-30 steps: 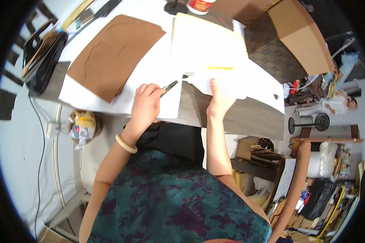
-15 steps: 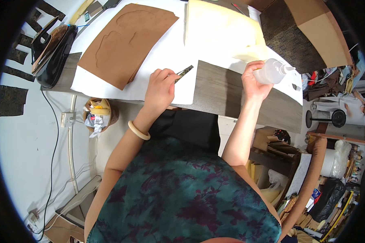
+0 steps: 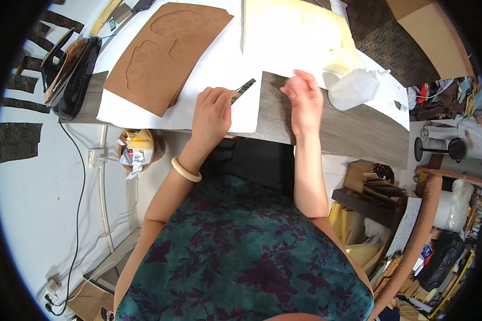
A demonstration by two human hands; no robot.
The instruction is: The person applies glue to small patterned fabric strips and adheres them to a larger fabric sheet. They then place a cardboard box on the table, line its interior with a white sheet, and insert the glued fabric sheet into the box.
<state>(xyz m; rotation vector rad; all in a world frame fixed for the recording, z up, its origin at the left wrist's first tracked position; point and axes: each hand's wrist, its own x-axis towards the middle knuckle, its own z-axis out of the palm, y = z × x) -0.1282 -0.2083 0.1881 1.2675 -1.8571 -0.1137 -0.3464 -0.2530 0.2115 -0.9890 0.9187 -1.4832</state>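
"Where is the strip, please?"

"The narrow, dark strip with a gold-brown pattern [image 3: 245, 91], probably of fabric, is to the left of my landmark, the translucent white plastic bottle with a thin nozzle [image 3: 353, 92]. My left hand [image 3: 212, 113] has it pinched by its near end, with the fingers closed. Its long axis runs away from me and to the right, so the free end points toward the side of the bottle, but well apart from it."

"And which hand is nearer to the bottle?"

"My right hand [image 3: 304, 101]. It is just left of the bottle, not touching it, between the bottle and the strip. Its fingers are loosely curled and about half open. They are a little blurred, but I see nothing held in them."

"Is the bottle upright?"

"On the grey wood-grain worktop [image 3: 359, 134] it seems to lean away to the right, but the lens bends things, so I cannot tell. Also how full it is, I cannot tell."

"Other containers?"

"Far to the left of the bottle, and lower, is a round brown bin [image 3: 158, 148]. It contains yellow scraps, like foam, and crumpled white pieces. To the bottle's right, also lower, is a black plastic bag [image 3: 440, 262]; its content is hidden."
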